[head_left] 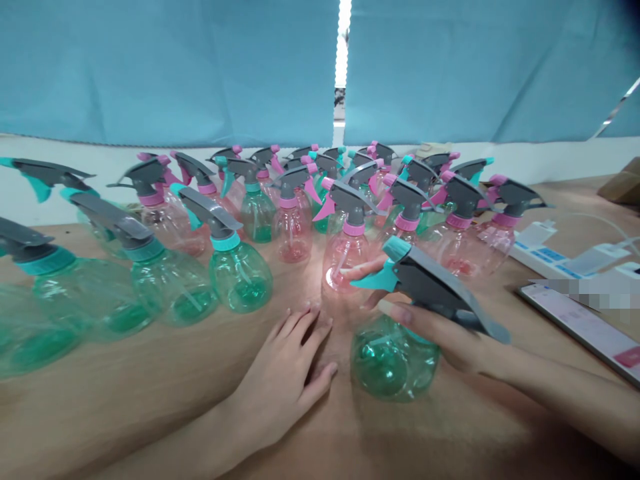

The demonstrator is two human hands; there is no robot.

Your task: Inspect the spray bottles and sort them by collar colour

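Nearest green spray bottle [393, 373]: see-through plastic, smooth and glossy, bright highlights on the rounded wall. Its trigger head [435, 287]: grey plastic, near-matt along the side, light sheen on top; teal nozzle [397, 249] smooth plastic, softly shiny. Pink spray bottles [346, 250]: likewise clear, glossy plastic; collars [354, 229] duller, opaque plastic. Tabletop [200, 393]: wood or wood-look, fine grain, smooth, low sheen. Curtain [115, 67]: blue cloth, matt, lightly creased. Power strip [543, 257]: smooth white plastic. Phone [575, 327]: flat, glassy screen. Brown box [623, 185]: matt, cardboard-like.
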